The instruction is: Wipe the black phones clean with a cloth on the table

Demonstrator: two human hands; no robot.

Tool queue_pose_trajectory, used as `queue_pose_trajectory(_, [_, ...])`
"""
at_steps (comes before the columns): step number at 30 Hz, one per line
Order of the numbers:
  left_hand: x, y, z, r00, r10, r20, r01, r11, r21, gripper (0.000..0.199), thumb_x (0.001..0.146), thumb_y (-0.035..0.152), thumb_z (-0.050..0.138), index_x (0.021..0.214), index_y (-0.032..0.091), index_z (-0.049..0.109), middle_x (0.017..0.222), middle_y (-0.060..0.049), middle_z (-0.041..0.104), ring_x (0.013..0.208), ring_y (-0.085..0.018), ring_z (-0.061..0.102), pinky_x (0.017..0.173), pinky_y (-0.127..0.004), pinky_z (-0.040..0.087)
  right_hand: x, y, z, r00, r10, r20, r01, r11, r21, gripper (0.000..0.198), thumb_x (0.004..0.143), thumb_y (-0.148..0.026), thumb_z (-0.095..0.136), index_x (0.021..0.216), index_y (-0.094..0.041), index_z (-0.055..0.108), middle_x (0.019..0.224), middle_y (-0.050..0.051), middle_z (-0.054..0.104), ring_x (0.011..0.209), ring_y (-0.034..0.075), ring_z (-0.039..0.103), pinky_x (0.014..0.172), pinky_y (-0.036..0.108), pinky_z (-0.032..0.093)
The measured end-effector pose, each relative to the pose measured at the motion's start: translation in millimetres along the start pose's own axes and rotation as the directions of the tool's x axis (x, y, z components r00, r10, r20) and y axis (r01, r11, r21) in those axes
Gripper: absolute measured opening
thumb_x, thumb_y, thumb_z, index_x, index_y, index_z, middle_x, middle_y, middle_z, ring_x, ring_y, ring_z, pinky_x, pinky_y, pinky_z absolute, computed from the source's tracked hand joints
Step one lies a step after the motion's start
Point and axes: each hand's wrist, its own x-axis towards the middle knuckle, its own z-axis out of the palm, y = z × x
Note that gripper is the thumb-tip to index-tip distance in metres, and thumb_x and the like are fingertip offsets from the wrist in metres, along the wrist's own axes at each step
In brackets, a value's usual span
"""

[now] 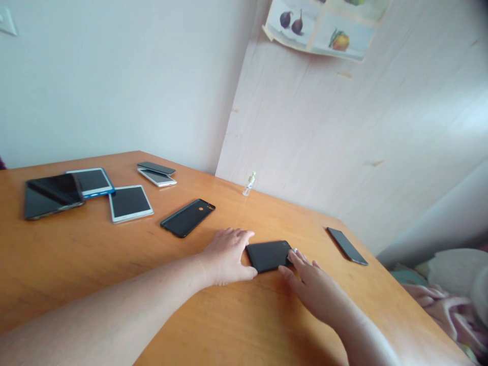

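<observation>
A: Where's everything relative to the cased phone on the table?
B: Left hand at its left end, right hand at its right. Bare phone further right, second cased phone left-behind, small bottle behind.

My left hand and right hand flank a black phone lying flat on the wooden table, both touching its edges. Bare tabletop runs wide before my forearms and toward the near edge. Beyond my left hand, another black phone lies near, with open wood between. Farther left, three tablets and two stacked phones crowd the far corner. A small clear bottle stands by the wall, well apart. To my right, a dark phone lies near the table's edge, with a clear strip between it and my fingers.
</observation>
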Motion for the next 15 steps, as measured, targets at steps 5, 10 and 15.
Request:
queue_pose_trajectory(5, [0.4,-0.9,0.6,1.000,0.017,-0.010,-0.017,1.000,0.007,0.072,0.064,0.044,0.073,0.127,0.016,0.051,0.116,-0.011,0.064,0.107,-0.031,0.056,0.095,-0.044,0.042,-16.5,-22.0,-5.7,0.991,-0.129,0.043,0.129,0.992,0.010,0.074,0.094,-0.058,0.036,0.150,-0.010,0.033,0.156,0.013,0.026,0.145,0.028,0.022,0.119,0.045,0.020])
queue_pose_trajectory(10, [0.3,-2.6,1.3,0.999,0.041,-0.025,-0.040,0.999,0.036,0.066,0.066,0.043,0.072,0.125,0.018,0.054,0.113,-0.010,0.063,0.106,-0.031,0.056,0.093,-0.042,0.043,-28.7,-40.9,-14.3,0.934,-0.339,0.110,0.318,0.932,0.176,0.064,0.097,-0.056,0.034,0.152,-0.025,0.027,0.158,0.001,0.022,0.145,0.022,0.020,0.120,0.041,0.020])
queue_pose_trajectory(15, [0.2,-0.7,-2.0,1.000,0.024,0.012,-0.024,0.999,0.026,0.067,0.066,0.046,0.073,0.124,0.019,0.054,0.115,-0.010,0.063,0.108,-0.031,0.055,0.094,-0.043,0.042,-5.6,-8.1,-4.5,0.993,-0.118,-0.029,0.121,0.989,0.082,0.060,0.096,-0.047,0.040,0.145,-0.013,0.043,0.151,0.014,0.037,0.141,0.028,0.031,0.117,0.047,0.025])
